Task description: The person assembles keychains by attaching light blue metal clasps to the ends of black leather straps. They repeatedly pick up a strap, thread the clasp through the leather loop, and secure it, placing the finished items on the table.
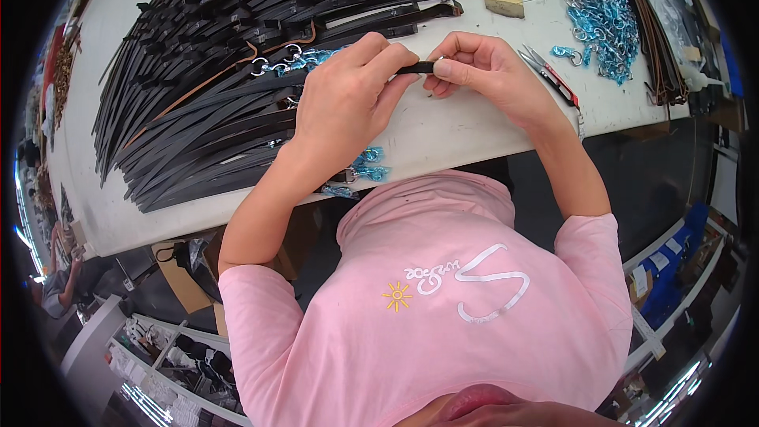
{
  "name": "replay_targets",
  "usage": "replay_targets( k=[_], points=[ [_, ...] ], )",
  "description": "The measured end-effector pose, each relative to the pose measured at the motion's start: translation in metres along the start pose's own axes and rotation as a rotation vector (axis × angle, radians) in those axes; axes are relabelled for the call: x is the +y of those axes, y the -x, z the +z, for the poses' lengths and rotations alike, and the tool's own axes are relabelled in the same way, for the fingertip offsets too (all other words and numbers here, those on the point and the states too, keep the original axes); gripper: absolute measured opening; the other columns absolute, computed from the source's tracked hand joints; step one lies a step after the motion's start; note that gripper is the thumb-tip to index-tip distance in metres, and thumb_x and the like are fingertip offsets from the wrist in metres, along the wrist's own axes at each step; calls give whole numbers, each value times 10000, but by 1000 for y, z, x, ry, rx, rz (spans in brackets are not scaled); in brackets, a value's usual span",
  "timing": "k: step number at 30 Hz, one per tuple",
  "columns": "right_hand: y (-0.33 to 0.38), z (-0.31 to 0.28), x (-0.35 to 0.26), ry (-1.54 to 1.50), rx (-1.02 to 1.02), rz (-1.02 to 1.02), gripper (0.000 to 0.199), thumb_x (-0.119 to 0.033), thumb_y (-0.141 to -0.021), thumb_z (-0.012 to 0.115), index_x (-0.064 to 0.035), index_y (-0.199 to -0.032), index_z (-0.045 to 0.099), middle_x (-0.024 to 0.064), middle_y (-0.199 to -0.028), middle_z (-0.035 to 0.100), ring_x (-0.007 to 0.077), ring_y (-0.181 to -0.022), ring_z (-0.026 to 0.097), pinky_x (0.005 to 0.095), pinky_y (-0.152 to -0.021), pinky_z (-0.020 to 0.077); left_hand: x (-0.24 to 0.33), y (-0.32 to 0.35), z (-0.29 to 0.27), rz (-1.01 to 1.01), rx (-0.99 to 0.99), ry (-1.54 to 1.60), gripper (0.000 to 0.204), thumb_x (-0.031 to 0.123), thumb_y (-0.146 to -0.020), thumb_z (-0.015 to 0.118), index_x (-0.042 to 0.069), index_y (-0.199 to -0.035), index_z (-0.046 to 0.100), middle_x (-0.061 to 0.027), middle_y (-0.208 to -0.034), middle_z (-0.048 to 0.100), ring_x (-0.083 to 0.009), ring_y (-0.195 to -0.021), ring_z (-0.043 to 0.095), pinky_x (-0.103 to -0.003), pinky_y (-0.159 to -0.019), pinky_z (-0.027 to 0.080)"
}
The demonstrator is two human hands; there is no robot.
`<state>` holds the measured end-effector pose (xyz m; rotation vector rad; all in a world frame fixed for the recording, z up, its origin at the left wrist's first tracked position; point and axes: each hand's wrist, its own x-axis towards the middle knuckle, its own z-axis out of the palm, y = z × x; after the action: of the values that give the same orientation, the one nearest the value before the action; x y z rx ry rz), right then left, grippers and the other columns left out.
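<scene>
My left hand [344, 95] pinches one end of a short stretch of black strap [417, 68]. The fingertips of my right hand [490, 75] close on its other end, so the strap spans the small gap between both hands above the white table [458, 130]. Beneath and left of my left hand lie several long black straps [205, 150]. Some carry metal rings and fittings in shiny blue wrapping [368, 164] at their ends. Just right of my right hand rests a pointed metal hand tool with red and black handles [552, 77].
A large heap of black straps [237, 20] covers the table's far left. A yellowish block [504, 2] with a thin needle-like piece sits at the back. Far right are a pile of blue-wrapped metal fittings [597, 12] and brown straps [652, 39]. Another person [63, 289] is at the left.
</scene>
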<state>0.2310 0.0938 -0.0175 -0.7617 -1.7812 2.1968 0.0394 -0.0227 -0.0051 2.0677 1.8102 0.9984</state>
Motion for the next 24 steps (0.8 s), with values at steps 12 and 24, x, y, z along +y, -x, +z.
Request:
replay_targets(
  k=[12, 24],
  points=[
    [-1, -10, 3, 28, 5, -29, 228, -220, -976, 651, -8, -1061, 655, 45, -905, 698, 107, -877, 667, 257, -856, 526, 5, -10, -2, -136, -75, 163, 175, 110, -835, 765, 40, -953, 657, -67, -843, 616, -208, -598, 599, -328, -554, 476],
    [-3, -9, 4, 43, 14, -43, 204, -218, -967, 666, -24, -1030, 661, 27, -856, 689, 89, -839, 648, 250, -843, 516, 2, -10, 0, -128, -61, 173, 172, 89, -828, 762, 32, -948, 652, -62, -832, 614, -189, -573, 585, -318, -533, 458]
  ],
)
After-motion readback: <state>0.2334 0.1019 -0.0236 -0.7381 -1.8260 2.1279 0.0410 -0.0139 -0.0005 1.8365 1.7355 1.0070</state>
